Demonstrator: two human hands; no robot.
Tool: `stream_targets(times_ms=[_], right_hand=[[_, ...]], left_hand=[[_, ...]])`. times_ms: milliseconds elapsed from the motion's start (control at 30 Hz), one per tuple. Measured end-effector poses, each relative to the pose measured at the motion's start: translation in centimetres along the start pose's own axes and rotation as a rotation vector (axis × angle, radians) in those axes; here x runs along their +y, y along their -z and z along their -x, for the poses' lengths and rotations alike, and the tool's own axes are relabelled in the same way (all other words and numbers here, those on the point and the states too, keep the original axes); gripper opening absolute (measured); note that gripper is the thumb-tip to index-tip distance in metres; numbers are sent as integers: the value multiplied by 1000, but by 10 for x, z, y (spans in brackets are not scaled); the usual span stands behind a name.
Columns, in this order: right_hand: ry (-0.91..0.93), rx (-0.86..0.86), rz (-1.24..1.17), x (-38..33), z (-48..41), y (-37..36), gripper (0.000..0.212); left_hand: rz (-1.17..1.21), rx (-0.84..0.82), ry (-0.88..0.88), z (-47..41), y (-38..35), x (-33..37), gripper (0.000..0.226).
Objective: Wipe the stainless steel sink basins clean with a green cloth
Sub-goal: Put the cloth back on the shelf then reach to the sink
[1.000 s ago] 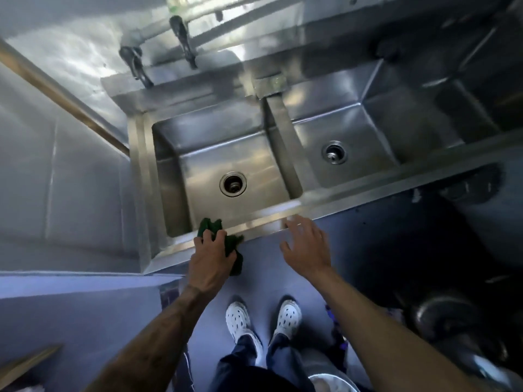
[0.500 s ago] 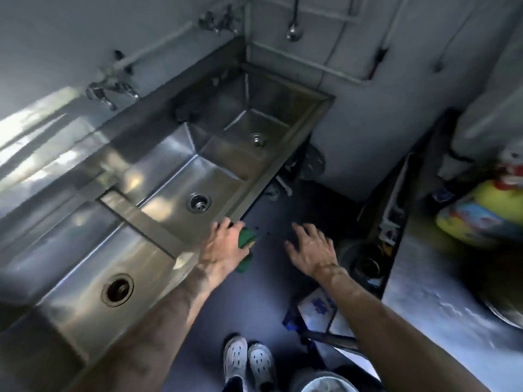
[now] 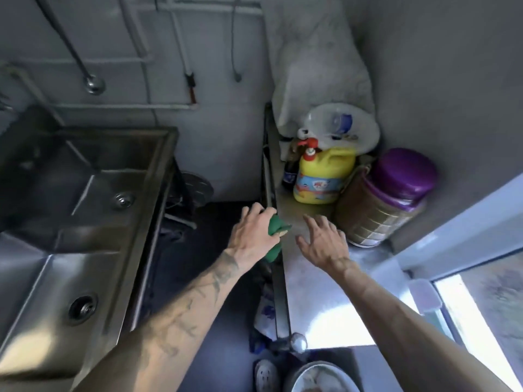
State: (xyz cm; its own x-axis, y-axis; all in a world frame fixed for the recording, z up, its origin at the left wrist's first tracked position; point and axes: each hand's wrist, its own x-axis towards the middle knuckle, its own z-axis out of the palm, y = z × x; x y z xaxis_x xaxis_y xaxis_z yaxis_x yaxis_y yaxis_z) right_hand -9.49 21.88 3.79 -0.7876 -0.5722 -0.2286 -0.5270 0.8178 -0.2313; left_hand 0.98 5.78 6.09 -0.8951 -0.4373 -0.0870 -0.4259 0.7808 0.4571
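Left hand (image 3: 252,236) grips crumpled green cloth (image 3: 276,232) at the steel counter (image 3: 317,292) edge. Right hand (image 3: 322,244) hovers above the counter, fingers spread, beside a ribbed jar (image 3: 379,205).

A working kitchen's wash-up corner: stainless steel sink (image 3: 85,193) with deep basins and drains, ladle (image 3: 93,84) hung among wall pipes, steel surface (image 3: 317,292) carrying yellow detergent jug (image 3: 322,176), purple-lidded jar (image 3: 387,199) and bagged goods against grey walls.
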Motion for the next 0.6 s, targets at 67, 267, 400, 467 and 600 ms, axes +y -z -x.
stream_targets(times_ms=[67,267,400,467,600], right_hand=[[-17,12,-54,22,-9,10,64],[-20,49,-241,65,-41,17,58],[48,36,-263,74,-56,5,61],[64,21,-269,77,-61,-3,63],[60,-53,-295,82,-66,-22,72]], left_hand=[[1,-23,-51,-22,-10,30,54],[14,-57,-69,-77,-50,80,57],[88,-103,-43,-96,-84,81,56],[159,-121,0,-99,-98,74,60],[140,-193,-16,-93,-117,46,75]])
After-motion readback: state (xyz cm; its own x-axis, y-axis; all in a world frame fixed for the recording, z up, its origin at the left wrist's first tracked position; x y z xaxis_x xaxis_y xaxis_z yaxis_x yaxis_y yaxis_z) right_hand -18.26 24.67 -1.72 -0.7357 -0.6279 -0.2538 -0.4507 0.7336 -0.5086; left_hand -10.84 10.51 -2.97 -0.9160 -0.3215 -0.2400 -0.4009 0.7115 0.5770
